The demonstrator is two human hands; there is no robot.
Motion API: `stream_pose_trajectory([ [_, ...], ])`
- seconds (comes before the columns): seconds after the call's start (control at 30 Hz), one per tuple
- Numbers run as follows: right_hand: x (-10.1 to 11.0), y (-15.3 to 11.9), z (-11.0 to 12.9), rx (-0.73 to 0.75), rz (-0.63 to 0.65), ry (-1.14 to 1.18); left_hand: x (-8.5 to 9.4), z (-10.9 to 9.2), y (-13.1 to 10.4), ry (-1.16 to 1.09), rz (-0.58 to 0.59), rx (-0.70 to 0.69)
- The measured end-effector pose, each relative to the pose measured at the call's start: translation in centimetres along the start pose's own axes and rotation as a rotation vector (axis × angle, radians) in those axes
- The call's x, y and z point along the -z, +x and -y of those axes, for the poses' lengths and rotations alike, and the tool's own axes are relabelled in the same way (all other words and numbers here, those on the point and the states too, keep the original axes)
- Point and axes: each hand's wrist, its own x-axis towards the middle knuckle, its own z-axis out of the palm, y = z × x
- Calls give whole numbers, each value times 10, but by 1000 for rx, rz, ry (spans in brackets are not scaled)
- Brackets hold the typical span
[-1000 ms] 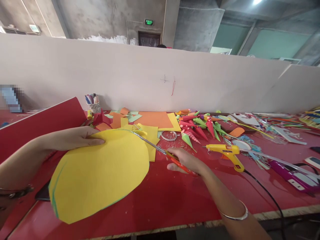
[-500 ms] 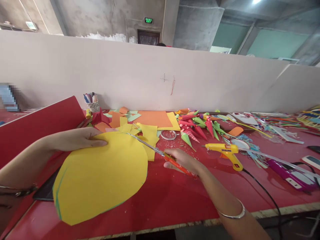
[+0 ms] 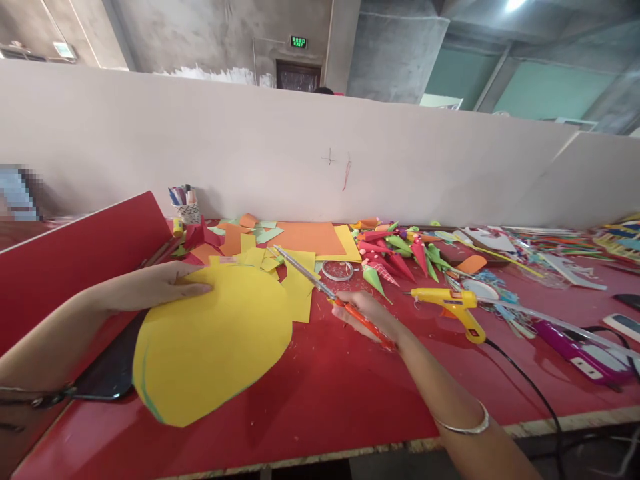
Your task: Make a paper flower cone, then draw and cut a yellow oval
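Note:
My left hand (image 3: pixel 175 285) pinches the upper left edge of a large yellow paper sheet (image 3: pixel 215 347) with a rounded outline. A green line runs along the sheet's lower left edge. My right hand (image 3: pixel 367 313) is wrapped around the orange handles of a pair of scissors (image 3: pixel 320 285). Their blades look closed and point up and left, just clear of the sheet's right edge. Beyond the blades lie yellow paper scraps (image 3: pixel 300 300). Part of a dark phone-like slab (image 3: pixel 113 370) shows under my left forearm, partly hidden by the sheet.
A yellow glue gun (image 3: pixel 450 303) lies right of my right hand, its black cord trailing off the front edge. Behind are a roll of tape (image 3: pixel 337 270), a heap of coloured paper cones (image 3: pixel 395 250) and a pen cup (image 3: pixel 187 210). A purple power strip (image 3: pixel 580 353) lies far right.
The scissors have come away from the sheet's upper edge, and their blades have closed. The sheet has turned slightly, its lower left end shifting right and up, showing more of the dark slab.

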Motion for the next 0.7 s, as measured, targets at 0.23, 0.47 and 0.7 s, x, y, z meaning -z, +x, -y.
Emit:
stream_pose_trajectory([
  [0.23, -5, 3, -1, -134, -165, -221, -29, 38, -8, -413, -226, 77],
  [0.47, -10, 8, 1, -259, -253, -544, -71, 61, -27, -508, -587, 28],
  [0.7, -6, 8, 1, -405, -251, -812, -83, 60, -55, -324, -614, 37],
])
